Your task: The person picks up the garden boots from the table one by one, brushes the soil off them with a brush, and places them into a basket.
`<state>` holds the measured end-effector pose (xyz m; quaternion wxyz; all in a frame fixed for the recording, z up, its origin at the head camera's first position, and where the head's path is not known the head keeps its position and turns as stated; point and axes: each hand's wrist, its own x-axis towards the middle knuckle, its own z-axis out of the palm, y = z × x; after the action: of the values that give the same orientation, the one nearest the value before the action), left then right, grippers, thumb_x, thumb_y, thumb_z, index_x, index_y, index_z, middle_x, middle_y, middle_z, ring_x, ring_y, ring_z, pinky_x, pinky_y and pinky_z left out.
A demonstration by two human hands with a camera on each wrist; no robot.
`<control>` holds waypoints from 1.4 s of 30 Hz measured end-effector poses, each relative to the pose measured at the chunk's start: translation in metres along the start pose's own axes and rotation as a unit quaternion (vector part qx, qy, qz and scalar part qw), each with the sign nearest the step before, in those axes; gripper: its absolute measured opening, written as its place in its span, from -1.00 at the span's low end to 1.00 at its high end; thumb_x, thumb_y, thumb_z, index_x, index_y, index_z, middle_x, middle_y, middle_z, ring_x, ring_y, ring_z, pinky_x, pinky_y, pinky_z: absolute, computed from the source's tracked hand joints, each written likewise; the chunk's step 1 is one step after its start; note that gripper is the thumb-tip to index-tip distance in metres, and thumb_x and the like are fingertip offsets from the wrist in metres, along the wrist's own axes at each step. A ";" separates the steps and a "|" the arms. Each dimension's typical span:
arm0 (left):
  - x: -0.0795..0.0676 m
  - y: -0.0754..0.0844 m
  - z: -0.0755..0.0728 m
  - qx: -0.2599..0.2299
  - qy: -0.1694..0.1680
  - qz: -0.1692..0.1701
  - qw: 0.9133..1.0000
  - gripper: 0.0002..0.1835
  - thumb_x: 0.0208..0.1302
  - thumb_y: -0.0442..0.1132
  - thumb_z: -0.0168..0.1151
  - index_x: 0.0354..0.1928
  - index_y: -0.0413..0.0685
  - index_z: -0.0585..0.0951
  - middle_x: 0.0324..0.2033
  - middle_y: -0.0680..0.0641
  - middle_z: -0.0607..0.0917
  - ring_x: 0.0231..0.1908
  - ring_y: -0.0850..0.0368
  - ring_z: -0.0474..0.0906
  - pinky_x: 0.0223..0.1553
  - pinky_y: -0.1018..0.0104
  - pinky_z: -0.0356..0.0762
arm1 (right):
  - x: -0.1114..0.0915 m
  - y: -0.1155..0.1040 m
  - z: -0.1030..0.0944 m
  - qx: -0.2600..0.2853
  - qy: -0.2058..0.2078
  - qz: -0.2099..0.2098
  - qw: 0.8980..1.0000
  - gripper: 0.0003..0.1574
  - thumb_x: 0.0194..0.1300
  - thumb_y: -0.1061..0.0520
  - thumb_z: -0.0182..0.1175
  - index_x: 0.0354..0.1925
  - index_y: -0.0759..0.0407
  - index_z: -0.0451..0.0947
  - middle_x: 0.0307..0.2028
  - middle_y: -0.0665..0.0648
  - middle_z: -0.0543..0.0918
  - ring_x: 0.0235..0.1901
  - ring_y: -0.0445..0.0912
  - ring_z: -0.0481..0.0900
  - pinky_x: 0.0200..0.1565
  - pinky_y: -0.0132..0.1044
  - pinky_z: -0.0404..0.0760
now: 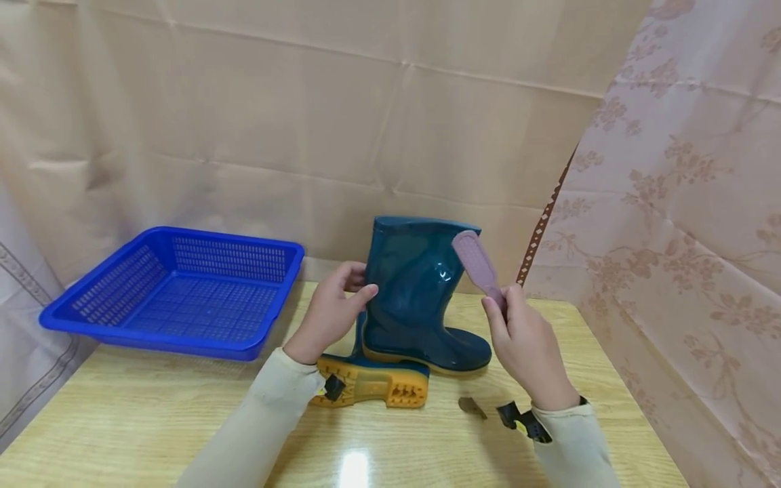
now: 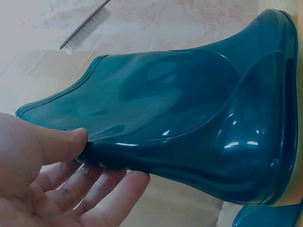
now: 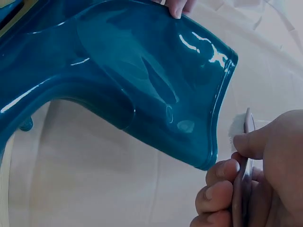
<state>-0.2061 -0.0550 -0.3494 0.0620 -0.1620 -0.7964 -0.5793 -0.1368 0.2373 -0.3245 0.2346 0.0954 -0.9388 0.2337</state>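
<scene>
Apparently, the half-closed left hand (image 1: pixel 329 312) pinches the upright, glossy teal rubber boot (image 1: pixel 410 295) just right of it, probably slick and flexible, best held by the shaft's back edge; the right hand (image 1: pixel 529 342), curled tight, grips a flat mauve plastic brush (image 1: pixel 476 263).

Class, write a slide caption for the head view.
Left hand grips an upright rubber boot; right hand holds a purple brush.

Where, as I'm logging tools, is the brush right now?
In the head view, the brush is right of centre, held in the right hand, its tip overlapping the top right of the upright boot.
</scene>
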 end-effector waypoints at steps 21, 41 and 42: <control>-0.003 0.017 0.018 -0.032 0.129 0.060 0.989 -0.80 0.55 -0.38 0.12 0.09 -0.17 0.64 -0.13 -0.15 0.75 -0.15 -0.01 0.68 -0.27 0.24 0.72 | -0.002 0.010 -0.016 0.022 0.177 0.065 0.982 -0.58 0.66 -0.01 -0.06 -0.05 0.38 0.39 -0.53 0.16 0.36 -0.62 -0.02 0.26 -0.57 -0.21 0.20; 0.027 0.023 -0.020 -0.150 0.077 0.048 0.984 -0.71 0.62 -0.31 -0.01 0.26 -0.16 0.47 0.10 -0.17 0.67 0.06 0.05 0.65 0.12 0.09 0.66 | 0.001 0.011 -0.008 0.000 0.081 0.051 0.995 -0.59 0.67 -0.03 -0.07 -0.05 0.33 0.42 -0.50 0.15 0.41 -0.59 -0.02 0.35 -0.56 -0.19 0.26; 0.028 0.020 -0.020 -0.152 0.073 0.041 0.985 -0.72 0.62 -0.31 -0.02 0.25 -0.17 0.45 0.10 -0.18 0.67 0.08 0.03 0.64 0.14 0.07 0.65 | 0.001 0.011 -0.007 -0.002 0.065 0.051 0.997 -0.59 0.67 -0.03 -0.08 -0.07 0.33 0.41 -0.51 0.15 0.41 -0.60 -0.02 0.35 -0.57 -0.20 0.27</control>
<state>-0.2279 -0.0632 -0.3165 0.1184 -0.1592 -0.6851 -0.7009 -0.1384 0.2499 -0.3227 0.2830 0.0320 -0.9256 0.2494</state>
